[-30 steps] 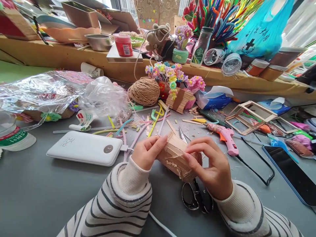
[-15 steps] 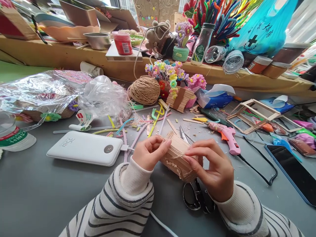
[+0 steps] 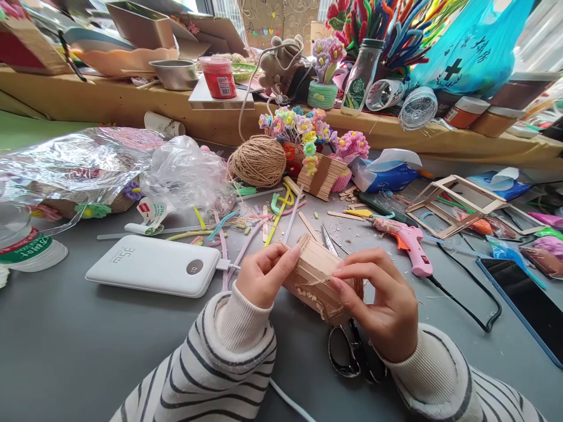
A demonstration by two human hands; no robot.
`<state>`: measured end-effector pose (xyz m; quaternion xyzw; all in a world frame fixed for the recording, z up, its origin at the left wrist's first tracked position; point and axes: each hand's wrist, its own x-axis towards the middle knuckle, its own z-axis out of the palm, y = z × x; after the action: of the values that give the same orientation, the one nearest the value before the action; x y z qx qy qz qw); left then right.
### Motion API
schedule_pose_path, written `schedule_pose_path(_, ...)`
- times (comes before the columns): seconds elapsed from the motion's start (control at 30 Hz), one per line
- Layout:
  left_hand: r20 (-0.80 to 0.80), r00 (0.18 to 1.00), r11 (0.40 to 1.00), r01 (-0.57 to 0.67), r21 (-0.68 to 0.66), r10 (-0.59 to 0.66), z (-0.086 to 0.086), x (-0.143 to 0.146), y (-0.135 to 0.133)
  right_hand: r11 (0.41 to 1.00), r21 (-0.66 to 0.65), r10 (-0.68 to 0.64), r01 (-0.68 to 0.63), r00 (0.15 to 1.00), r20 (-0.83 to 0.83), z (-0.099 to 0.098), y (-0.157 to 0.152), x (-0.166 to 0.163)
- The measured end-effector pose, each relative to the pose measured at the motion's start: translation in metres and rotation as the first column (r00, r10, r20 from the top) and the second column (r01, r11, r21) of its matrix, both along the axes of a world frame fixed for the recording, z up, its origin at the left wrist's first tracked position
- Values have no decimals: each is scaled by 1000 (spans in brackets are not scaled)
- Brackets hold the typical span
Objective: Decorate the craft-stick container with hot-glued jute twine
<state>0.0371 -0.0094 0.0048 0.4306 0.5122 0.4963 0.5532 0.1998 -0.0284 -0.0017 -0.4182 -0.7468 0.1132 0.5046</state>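
Between my hands, tilted over the table, is a small craft-stick container (image 3: 317, 280) with twine round its ends and a strand across its side. My left hand (image 3: 267, 271) grips its left end, thumb on the upper edge. My right hand (image 3: 382, 296) is closed in a pinch on the thin twine strand (image 3: 324, 282), its fingertips against the container's side. Black-handled scissors (image 3: 345, 351) lie underneath, their blades showing beyond the container. A pink glue gun (image 3: 411, 249) rests to the right of my right hand.
A white power bank (image 3: 152, 266) with a plugged-in cable lies at left. Behind are a ball of twine (image 3: 257, 161), pipe-cleaner flowers (image 3: 303, 126) and scattered craft sticks. A stick frame (image 3: 457, 202) and a phone (image 3: 523, 305) are at right.
The whole view has shifted slightly. Both hands keep nearly the same hold on the container, with the right fingertips still at the twine.
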Motion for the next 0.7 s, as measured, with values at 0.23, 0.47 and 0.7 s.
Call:
schedule_pose_path(0.23,-8,1000,999,-14,-32,14,-1,1,-1,1000,-29,-3,2,1000,-17,-3,-2,-1)
schedule_pose_path(0.47,-56,998,999,-31,-27,29,-4,1,1,998,-68,10,-12,1000,-27,-6,-3,-1)
schedule_pose_path(0.7,8,998,997,-67,-49,67,-2,5,-1,998,-52,29,-28,1000,5,-3,-2,-1)
